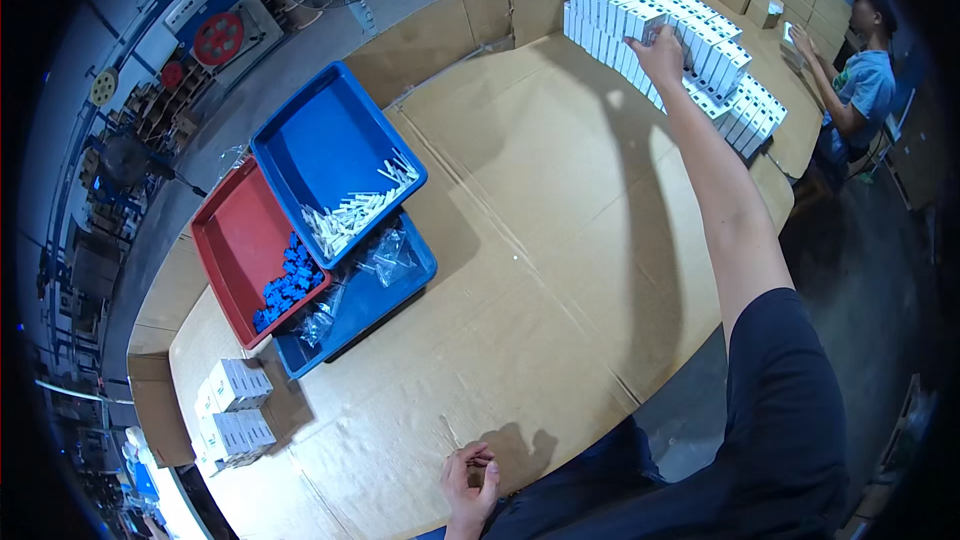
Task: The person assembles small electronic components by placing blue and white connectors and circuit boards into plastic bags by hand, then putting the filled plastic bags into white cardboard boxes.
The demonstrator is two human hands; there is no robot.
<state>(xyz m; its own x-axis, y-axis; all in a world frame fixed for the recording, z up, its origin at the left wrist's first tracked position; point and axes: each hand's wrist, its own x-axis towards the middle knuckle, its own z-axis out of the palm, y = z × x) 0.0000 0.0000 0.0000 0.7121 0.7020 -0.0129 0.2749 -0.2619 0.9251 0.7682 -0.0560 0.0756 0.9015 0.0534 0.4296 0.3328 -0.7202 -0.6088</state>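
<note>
At the far right of the table stand rows of small white boxes (620, 0) with dark marks on them, packed close together and stacked. My right hand (660, 58) reaches out to the near side of these rows. Its thumb and fingers close around one of the white boxes, and the fingertips are partly hidden among them. Near the front edge of the table, my left hand (470, 485) rests low with loosely curled fingers. A gap shows between its thumb and fingers, and nothing is in it.
Left of centre, a blue tray (330, 130) of white sticks overlaps a red tray (235, 240) of blue parts and a lower blue tray (385, 305) with clear plastic bags. White boxes (238, 410) stand front left. Cardboard walls (430, 45) edge the table. A person (862, 90) works at far right.
</note>
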